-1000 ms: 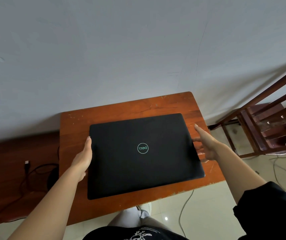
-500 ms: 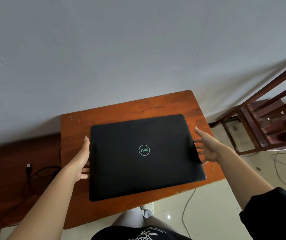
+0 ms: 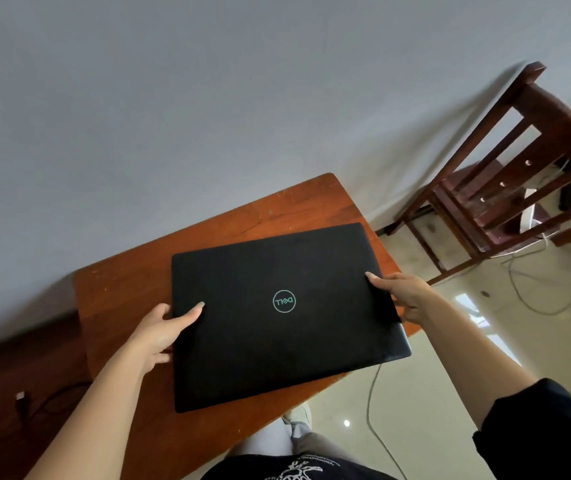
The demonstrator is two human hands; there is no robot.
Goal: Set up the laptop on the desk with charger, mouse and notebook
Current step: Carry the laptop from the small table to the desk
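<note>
While I look down, the grey wall [image 3: 207, 98] fills most of the view, w/ pale floor [image 3: 450, 393] at the right. The wooden desk [image 3: 128, 292] sits against the wall, and a dark wooden chair [image 3: 505, 188] stands well apart to its right. A lower dark table [image 3: 10, 355] is just left of the desk.

The black laptop [image 3: 259, 351] is over the desk w/ its lid closed and logo up. Its near right corner hangs past the desk edge; can't tell if it's resting or lifted.

My left hand [image 3: 159, 332] grips its left edge, thumb on the lid, fingers curled under. My right hand [image 3: 405, 296] grips the right edge the same way.

A thin cable [image 3: 371, 403] trails on the floor, and a black cord w/ plug [image 3: 20, 398] lies on the low table.
</note>
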